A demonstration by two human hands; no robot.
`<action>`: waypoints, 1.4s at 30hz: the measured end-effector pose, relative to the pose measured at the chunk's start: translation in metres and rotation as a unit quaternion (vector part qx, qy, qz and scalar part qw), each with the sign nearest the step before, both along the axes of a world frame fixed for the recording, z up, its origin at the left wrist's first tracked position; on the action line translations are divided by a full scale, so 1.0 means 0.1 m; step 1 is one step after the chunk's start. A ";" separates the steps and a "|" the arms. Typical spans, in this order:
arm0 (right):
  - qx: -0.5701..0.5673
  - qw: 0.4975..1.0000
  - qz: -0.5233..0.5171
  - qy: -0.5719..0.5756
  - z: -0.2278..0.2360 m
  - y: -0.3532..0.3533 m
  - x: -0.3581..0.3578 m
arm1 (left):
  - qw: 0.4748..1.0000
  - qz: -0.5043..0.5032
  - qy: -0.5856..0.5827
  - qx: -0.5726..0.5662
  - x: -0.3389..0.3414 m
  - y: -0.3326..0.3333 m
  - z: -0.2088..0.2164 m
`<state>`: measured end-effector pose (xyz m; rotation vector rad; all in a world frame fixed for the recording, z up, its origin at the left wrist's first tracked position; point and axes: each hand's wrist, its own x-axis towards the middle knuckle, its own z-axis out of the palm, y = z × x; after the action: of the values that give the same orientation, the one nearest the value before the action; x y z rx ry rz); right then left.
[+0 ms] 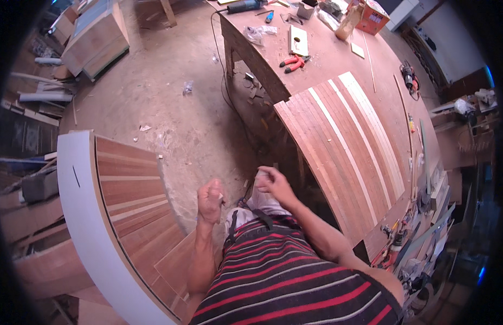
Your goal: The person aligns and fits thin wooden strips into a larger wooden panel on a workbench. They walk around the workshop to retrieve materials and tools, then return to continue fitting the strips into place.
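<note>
In front of my body, my left hand [210, 201] is held up with its fingers curled closed. A small pale spot shows by its fingers, too small to name. My right hand [276, 186] is level with it and a little apart, its fingers bent in towards the thumb. What it pinches, if anything, I cannot make out. Nearest to the right hand is a striped wooden strip panel [341, 149] lying on the workbench [338, 59]. A second striped wooden panel [135, 187] with a white edge board [81, 206] stands on my left. Neither hand touches the panels.
Red-handled pliers [292, 64], a pale block with a hole [298, 41] and a blue power tool [244, 6] lie on the bench. A cable [223, 81] hangs to the littered floor. A wooden cabinet [97, 40] stands far left; tools and offcuts crowd the right edge.
</note>
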<state>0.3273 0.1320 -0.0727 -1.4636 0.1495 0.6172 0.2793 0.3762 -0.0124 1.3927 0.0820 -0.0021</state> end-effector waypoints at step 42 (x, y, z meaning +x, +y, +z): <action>0.138 0.475 -0.864 0.090 -1.03 -0.59 1.99 | 0.893 -0.356 0.214 0.173 6.69 1.47 -1.49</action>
<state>0.5263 0.0729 -0.1754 -0.3016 1.4148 -0.9158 0.9482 0.5235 -0.1617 1.6897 -0.0717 -0.9519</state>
